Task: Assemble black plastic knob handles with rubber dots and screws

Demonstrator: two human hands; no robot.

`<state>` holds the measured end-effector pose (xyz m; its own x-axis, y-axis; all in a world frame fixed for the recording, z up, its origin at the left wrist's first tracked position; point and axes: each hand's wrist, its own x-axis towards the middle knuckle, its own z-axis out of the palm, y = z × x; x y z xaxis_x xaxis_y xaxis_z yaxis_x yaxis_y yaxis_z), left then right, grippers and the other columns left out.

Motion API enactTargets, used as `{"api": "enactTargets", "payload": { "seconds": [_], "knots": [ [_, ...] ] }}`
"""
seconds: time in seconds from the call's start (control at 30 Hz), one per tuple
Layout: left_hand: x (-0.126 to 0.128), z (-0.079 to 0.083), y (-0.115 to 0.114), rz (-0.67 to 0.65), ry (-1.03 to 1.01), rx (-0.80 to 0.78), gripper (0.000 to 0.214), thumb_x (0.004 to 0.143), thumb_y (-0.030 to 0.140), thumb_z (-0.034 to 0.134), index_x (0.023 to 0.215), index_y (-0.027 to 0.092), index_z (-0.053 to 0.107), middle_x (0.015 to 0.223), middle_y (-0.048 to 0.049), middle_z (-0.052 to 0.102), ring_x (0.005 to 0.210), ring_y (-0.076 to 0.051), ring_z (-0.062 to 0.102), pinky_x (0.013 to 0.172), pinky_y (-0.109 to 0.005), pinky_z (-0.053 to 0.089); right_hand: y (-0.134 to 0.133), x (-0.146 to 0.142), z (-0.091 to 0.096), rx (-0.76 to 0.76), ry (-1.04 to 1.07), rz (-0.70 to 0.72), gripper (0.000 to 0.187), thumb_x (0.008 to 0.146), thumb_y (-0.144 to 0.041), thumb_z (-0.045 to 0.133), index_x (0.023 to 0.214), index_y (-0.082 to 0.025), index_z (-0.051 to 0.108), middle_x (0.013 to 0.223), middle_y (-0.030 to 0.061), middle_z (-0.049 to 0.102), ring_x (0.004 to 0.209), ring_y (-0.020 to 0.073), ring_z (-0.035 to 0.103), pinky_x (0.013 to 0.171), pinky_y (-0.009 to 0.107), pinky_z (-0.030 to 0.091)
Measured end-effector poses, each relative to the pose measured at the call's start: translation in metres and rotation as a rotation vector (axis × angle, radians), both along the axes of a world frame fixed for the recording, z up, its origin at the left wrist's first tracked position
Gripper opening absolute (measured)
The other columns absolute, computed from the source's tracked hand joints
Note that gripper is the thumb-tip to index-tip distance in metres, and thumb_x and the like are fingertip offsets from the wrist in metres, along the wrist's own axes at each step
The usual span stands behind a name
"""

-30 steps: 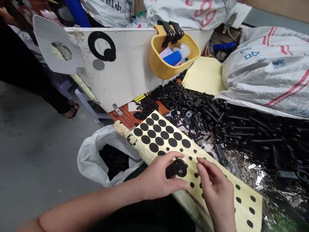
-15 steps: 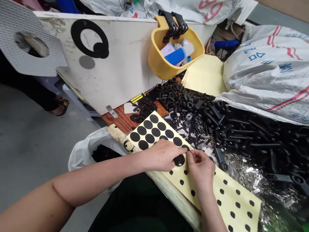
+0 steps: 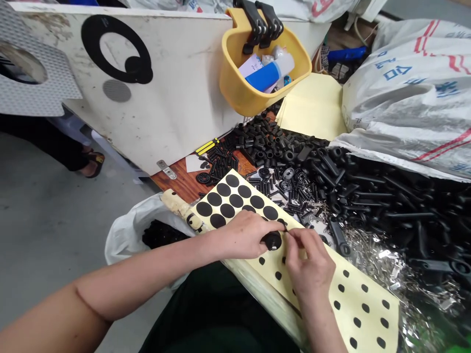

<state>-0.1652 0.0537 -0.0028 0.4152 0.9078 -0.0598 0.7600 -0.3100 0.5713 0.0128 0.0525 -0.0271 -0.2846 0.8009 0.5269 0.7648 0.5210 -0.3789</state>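
A pale yellow sheet (image 3: 324,289) lies slanted in front of me, with black round stickers (image 3: 236,200) at its far end and smaller black dots nearer me. My left hand (image 3: 247,236) is closed over the sheet, gripping a dark round plastic part (image 3: 273,241) under its fingers. The index finger of that hand reaches to the edge of a black sticker (image 3: 282,223). Thumb and forefinger of my right hand (image 3: 311,257) pinch that sticker's near edge, which is lifted off the sheet. The fingers cover the rest of it.
Black plastic parts (image 3: 382,211) heap up to the right, with small metal clips (image 3: 382,264) before them. A yellow bin (image 3: 235,93) hangs on a white board (image 3: 176,88). A white bag (image 3: 128,230) hangs at the table's left edge; a large sack (image 3: 412,98) stands behind.
My right hand has shifted slightly right and its fingers have straightened, with the sticker's edge now raised. The left hand stays nearly in place. The view has turned a little.
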Motion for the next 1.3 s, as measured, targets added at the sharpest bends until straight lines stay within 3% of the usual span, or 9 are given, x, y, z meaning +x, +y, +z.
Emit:
{"api": "enactTargets", "payload": {
  "seconds": [0.27, 0.43, 0.53, 0.63, 0.73, 0.83, 0.93, 1.0, 1.3],
  "knots": [
    [-0.002, -0.009, -0.01, 0.012, -0.149, 0.039, 0.054, 0.069, 0.008, 0.053, 0.118, 0.029, 0.064, 0.082, 0.0014, 0.074, 0.072, -0.016, 0.067, 0.067, -0.024, 0.045, -0.003, 0.005, 0.002, -0.199, 0.222, 0.009, 0.011, 0.087, -0.017, 0.052, 0.08, -0.022, 0.057, 0.086, 0.0033, 0.055, 0.082, 0.0157, 0.055, 0.065, 0.027, 0.05],
    [-0.003, -0.017, -0.008, 0.353, -0.313, -0.047, 0.053, 0.07, 0.011, 0.055, 0.121, 0.024, 0.062, 0.094, -0.002, 0.074, 0.082, -0.02, 0.067, 0.074, -0.029, 0.05, 0.0, 0.014, 0.004, -0.349, 0.341, 0.086, 0.009, 0.085, -0.023, 0.054, 0.077, -0.023, 0.058, 0.089, 0.0046, 0.054, 0.089, 0.0192, 0.053, 0.074, 0.034, 0.051],
    [-0.001, -0.013, -0.008, 0.411, -0.442, -0.106, 0.049, 0.072, 0.017, 0.061, 0.121, 0.022, 0.061, 0.101, -0.0047, 0.071, 0.091, -0.022, 0.065, 0.08, -0.032, 0.05, -0.004, 0.022, 0.013, -0.441, 0.486, 0.099, 0.009, 0.083, -0.028, 0.059, 0.077, -0.022, 0.06, 0.089, 0.0049, 0.056, 0.09, 0.0198, 0.056, 0.075, 0.035, 0.052],
    [0.011, -0.003, -0.015, 0.387, -0.765, -0.285, 0.048, 0.072, 0.025, 0.066, 0.119, 0.017, 0.059, 0.103, -0.0067, 0.067, 0.085, -0.018, 0.064, 0.073, -0.029, 0.051, -0.016, 0.031, 0.025, -0.518, 0.666, 0.004, 0.009, 0.081, -0.03, 0.064, 0.081, -0.021, 0.061, 0.081, 0.003, 0.061, 0.079, 0.0172, 0.061, 0.069, 0.031, 0.053],
    [0.035, 0.003, -0.031, 0.34, -1.066, -0.61, 0.055, 0.075, 0.025, 0.063, 0.127, 0.014, 0.051, 0.072, 0.0017, 0.059, 0.054, -0.008, 0.053, 0.05, -0.02, 0.043, -0.033, 0.041, 0.036, -0.54, 0.771, -0.09, 0.012, 0.079, -0.03, 0.068, 0.083, -0.02, 0.062, 0.068, 0.0, 0.062, 0.064, 0.0146, 0.063, 0.064, 0.029, 0.054],
    [0.067, 0.001, -0.047, 0.367, -1.233, -0.739, 0.053, 0.078, 0.022, 0.059, 0.128, 0.012, 0.047, 0.057, 0.0071, 0.049, 0.046, -0.006, 0.047, 0.043, -0.016, 0.037, -0.047, 0.05, 0.045, -0.526, 0.813, -0.151, 0.017, 0.077, -0.029, 0.071, 0.089, -0.021, 0.063, 0.063, -0.0009, 0.061, 0.059, 0.014, 0.063, 0.059, 0.028, 0.053],
    [0.093, -0.007, -0.056, 0.422, -1.25, -0.738, 0.053, 0.081, 0.022, 0.056, 0.132, 0.014, 0.042, 0.06, 0.0069, 0.05, 0.042, -0.006, 0.047, 0.037, -0.015, 0.037, -0.054, 0.061, 0.049, -0.554, 0.86, -0.168, 0.053, 0.075, -0.025, 0.073, 0.124, -0.027, 0.052, 0.064, -0.0018, 0.062, 0.057, 0.015, 0.061, 0.053, 0.028, 0.051],
    [0.103, -0.011, -0.058, 0.447, -1.201, -0.712, 0.057, 0.082, 0.023, 0.056, 0.136, 0.019, 0.039, 0.069, 0.005, 0.053, 0.04, -0.005, 0.047, 0.036, -0.017, 0.038, -0.056, 0.068, 0.048, -0.58, 0.893, -0.172, 0.066, 0.074, -0.024, 0.074, 0.133, -0.028, 0.043, 0.063, -0.0026, 0.062, 0.057, 0.0155, 0.061, 0.054, 0.029, 0.051],
    [0.11, -0.017, -0.058, 0.436, -0.933, -0.414, 0.041, 0.083, 0.02, 0.052, 0.124, 0.017, 0.052, 0.077, 0.0007, 0.061, 0.05, -0.006, 0.05, 0.051, -0.019, 0.046, -0.054, 0.068, 0.034, -0.676, 0.959, -0.185, 0.048, 0.073, -0.027, 0.076, 0.114, -0.023, 0.051, 0.063, -0.0033, 0.062, 0.059, 0.0141, 0.062, 0.062, 0.031, 0.054]
  ]
}}
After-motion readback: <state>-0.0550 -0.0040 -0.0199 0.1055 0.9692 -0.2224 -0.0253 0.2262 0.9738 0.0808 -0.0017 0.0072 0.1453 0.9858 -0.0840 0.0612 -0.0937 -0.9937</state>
